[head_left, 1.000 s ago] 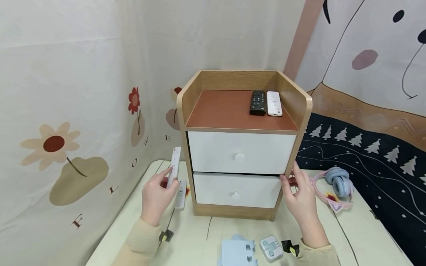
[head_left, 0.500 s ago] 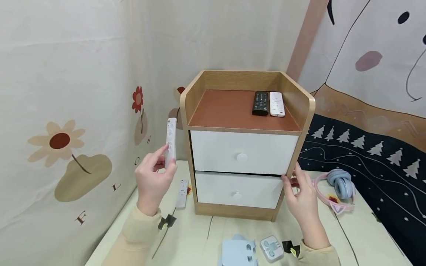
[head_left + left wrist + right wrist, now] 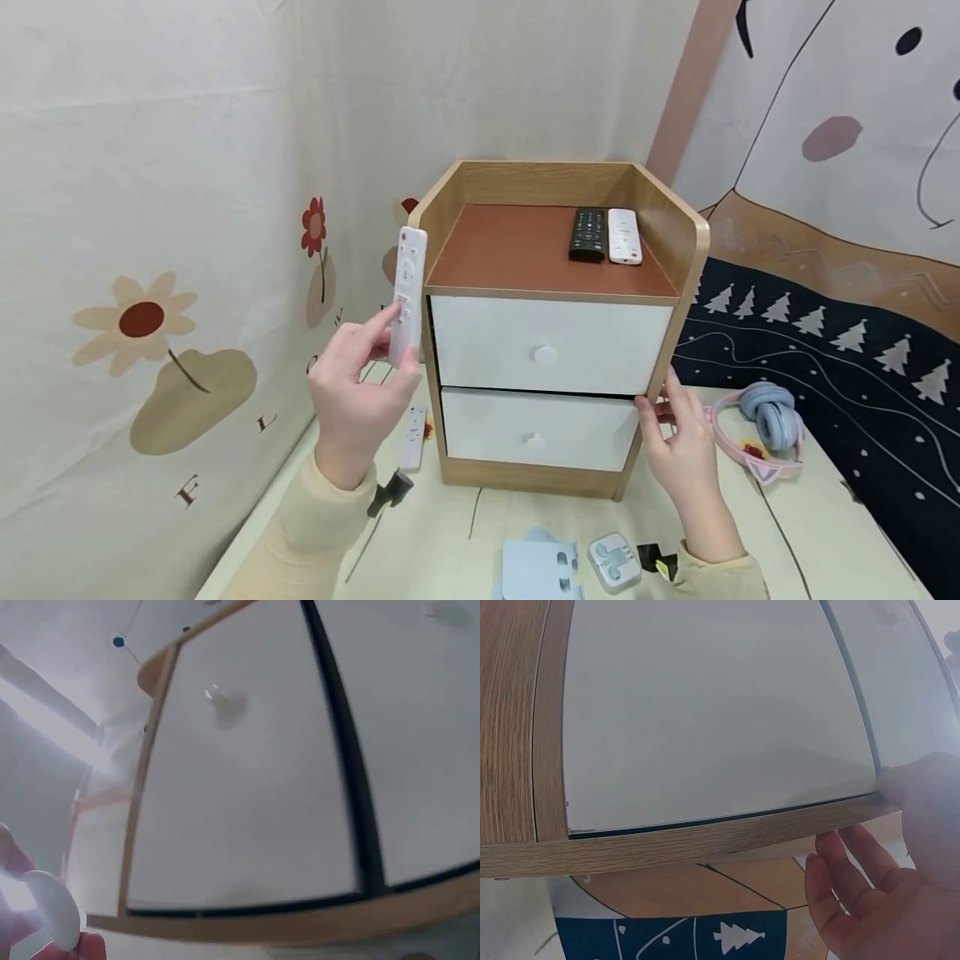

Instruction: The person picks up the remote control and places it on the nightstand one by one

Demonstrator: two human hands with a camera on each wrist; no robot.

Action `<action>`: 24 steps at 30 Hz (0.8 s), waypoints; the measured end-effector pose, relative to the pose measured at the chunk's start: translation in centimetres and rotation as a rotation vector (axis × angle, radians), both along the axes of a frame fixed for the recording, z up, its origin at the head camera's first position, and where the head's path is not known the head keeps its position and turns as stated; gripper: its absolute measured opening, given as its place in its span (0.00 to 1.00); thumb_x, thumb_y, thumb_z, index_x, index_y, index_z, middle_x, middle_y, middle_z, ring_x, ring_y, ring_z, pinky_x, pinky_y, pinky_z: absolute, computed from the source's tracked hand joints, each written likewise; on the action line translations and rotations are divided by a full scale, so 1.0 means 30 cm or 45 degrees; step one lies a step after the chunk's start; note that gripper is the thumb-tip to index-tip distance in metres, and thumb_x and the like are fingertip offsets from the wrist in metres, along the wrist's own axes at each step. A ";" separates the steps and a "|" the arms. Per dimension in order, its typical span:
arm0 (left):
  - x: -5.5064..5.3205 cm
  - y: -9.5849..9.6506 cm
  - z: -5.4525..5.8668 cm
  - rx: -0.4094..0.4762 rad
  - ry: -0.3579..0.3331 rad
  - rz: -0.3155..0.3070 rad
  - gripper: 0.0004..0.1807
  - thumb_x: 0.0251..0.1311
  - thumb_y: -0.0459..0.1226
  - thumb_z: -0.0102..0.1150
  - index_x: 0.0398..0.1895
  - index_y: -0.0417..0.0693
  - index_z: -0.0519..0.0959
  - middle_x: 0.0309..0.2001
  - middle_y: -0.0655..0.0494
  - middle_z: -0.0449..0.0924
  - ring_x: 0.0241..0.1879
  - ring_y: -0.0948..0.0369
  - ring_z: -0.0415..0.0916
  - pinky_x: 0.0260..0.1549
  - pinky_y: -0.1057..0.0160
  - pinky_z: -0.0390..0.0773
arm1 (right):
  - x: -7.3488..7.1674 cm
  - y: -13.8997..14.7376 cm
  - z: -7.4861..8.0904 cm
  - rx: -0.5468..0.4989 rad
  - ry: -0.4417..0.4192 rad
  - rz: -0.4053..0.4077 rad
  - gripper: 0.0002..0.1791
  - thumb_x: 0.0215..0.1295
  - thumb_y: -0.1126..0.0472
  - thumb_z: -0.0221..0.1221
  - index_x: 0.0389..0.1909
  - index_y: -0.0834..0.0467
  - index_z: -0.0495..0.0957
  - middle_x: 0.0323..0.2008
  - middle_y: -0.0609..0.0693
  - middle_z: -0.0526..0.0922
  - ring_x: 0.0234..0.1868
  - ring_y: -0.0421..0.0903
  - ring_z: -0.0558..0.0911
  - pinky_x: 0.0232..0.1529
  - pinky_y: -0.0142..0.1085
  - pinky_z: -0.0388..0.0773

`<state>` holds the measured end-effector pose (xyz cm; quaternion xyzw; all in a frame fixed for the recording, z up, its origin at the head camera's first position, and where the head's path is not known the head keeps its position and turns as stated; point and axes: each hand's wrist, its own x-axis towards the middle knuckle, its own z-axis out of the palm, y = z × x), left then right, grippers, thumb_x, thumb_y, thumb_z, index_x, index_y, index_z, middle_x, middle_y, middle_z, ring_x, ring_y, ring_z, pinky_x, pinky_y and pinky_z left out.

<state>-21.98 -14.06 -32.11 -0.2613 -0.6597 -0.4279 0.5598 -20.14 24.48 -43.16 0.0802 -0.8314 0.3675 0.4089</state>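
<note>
My left hand (image 3: pixel 360 392) pinches a white remote control (image 3: pixel 408 287) between thumb and fingers. The remote stands nearly upright in the air, overlapping the front left edge of a small wooden cabinet (image 3: pixel 525 477) in the head view. In the left wrist view the white remote (image 3: pixel 56 907) shows at the lower left. My right hand (image 3: pixel 682 442) grips the cabinet's right edge, thumb on the front near the gap between two white drawers (image 3: pixel 487 342), fingers along the side panel (image 3: pixel 780 840). On the brown top shelf (image 3: pixel 502 250) lie a black remote (image 3: pixel 588 233) and another white remote (image 3: pixel 624 236).
A further white remote (image 3: pixel 413 438) lies on the table left of the cabinet. Pink and blue headphones (image 3: pixel 772 417) lie on the right. At the front are a light blue flat holder (image 3: pixel 534 571) and boxed earphones (image 3: pixel 615 562). Printed curtains (image 3: pixel 187 150) stand close behind and left.
My left hand has raised the white remote from low beside the cabinet to shelf height, then shifted it slightly right. My right hand has stayed on the cabinet's edge.
</note>
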 end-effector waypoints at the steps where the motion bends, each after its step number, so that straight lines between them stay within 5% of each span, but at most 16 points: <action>1: 0.007 0.010 0.011 -0.018 0.012 -0.005 0.24 0.57 0.33 0.70 0.59 0.43 0.91 0.32 0.42 0.85 0.32 0.54 0.84 0.44 0.76 0.85 | 0.000 -0.001 0.000 0.001 -0.001 0.001 0.42 0.71 0.71 0.68 0.84 0.56 0.67 0.49 0.65 0.83 0.46 0.17 0.71 0.52 0.06 0.67; 6: 0.019 0.065 0.059 -0.173 -0.009 -0.007 0.24 0.57 0.33 0.70 0.60 0.45 0.90 0.33 0.44 0.84 0.31 0.56 0.85 0.37 0.70 0.87 | 0.001 -0.004 0.004 0.003 0.009 0.008 0.41 0.72 0.71 0.67 0.84 0.56 0.67 0.49 0.65 0.83 0.46 0.18 0.71 0.52 0.06 0.67; 12: 0.016 0.146 0.114 -0.333 0.000 0.123 0.22 0.56 0.36 0.71 0.57 0.46 0.92 0.32 0.47 0.84 0.24 0.57 0.76 0.21 0.65 0.72 | 0.008 -0.005 0.009 -0.005 -0.003 0.012 0.41 0.72 0.70 0.68 0.84 0.57 0.67 0.50 0.65 0.83 0.46 0.17 0.70 0.52 0.06 0.67; 19: -0.011 0.239 0.204 -0.474 0.002 0.332 0.19 0.58 0.39 0.69 0.52 0.48 0.93 0.32 0.48 0.86 0.28 0.52 0.81 0.26 0.54 0.82 | 0.005 -0.005 0.014 -0.002 0.015 0.018 0.41 0.71 0.71 0.68 0.84 0.58 0.67 0.48 0.64 0.83 0.46 0.18 0.72 0.52 0.06 0.68; 24: -0.047 0.287 0.254 -0.525 -0.065 0.354 0.18 0.59 0.40 0.69 0.51 0.47 0.93 0.32 0.48 0.86 0.29 0.52 0.80 0.25 0.54 0.81 | 0.006 -0.006 0.011 -0.012 0.006 0.017 0.40 0.71 0.71 0.68 0.83 0.59 0.67 0.48 0.64 0.83 0.46 0.19 0.72 0.52 0.06 0.67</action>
